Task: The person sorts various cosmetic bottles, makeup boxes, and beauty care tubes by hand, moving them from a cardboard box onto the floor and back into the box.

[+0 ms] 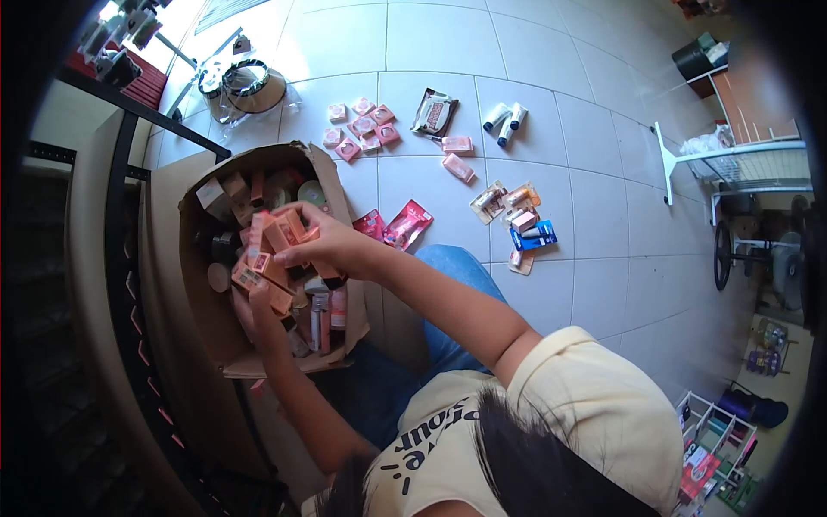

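A worn cardboard box (346,194) full of cosmetic packages is open in front of me. Both of my hands are over it, gathered around several small orange-pink boxes (274,234). My right hand (323,243) has its fingers closed over the bunch from above. From below, my left hand (251,312) is wrapped around the lower boxes of the same bunch, its fingers partly hidden. Beneath and beside my hands, inside the carton, lie clear tubes (317,323), a round jar (219,277), dark jars (226,247) and a white box (213,198).
Sorted groups lie on the white tiles: pink boxes (363,127), a dark packet (435,112), white tubes (506,121), red-pink pouches (407,225) and blister packs (519,207). Wrapped visors (251,86) sit behind the carton. A dark shelf frame (129,129) borders the left; a white rack (741,168) stands right.
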A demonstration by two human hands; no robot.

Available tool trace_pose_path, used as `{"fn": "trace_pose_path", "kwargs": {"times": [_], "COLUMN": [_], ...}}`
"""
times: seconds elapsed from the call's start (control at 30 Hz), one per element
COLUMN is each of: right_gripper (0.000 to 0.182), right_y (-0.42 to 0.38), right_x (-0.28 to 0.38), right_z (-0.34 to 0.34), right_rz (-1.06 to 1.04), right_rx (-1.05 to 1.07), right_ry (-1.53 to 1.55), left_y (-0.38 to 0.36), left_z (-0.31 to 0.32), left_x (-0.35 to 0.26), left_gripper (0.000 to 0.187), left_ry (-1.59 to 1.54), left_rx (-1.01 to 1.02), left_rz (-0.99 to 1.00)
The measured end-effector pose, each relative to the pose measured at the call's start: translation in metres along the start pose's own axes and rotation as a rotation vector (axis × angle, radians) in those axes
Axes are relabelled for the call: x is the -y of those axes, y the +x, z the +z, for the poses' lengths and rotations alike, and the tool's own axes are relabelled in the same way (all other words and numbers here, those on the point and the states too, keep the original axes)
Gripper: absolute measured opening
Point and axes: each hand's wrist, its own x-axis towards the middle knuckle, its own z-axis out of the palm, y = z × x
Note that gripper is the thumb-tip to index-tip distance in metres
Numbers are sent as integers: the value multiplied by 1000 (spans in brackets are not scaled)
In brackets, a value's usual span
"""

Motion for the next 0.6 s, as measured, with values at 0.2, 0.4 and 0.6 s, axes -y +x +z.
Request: {"fn": "trace_pose_path", "kwargs": {"times": [0.2, 0.4, 0.6], "right_gripper": [81, 79, 58], "right_y": [-32, -100, -172], "right_x": [8, 26, 30], "right_z": [3, -86, -297], "right_rz": [160, 181, 0], "right_rx": [39, -49, -465], "right_ry": [-56, 37, 246], "left_y": [-66, -103, -53], "left_z": [24, 133, 336], "left_x": [-8, -17, 73], "left_gripper": [54, 46, 40], "left_ry": [-244, -164, -121], "left_rx": [-212, 49, 478], "left_rz": [-176, -12, -366]}}
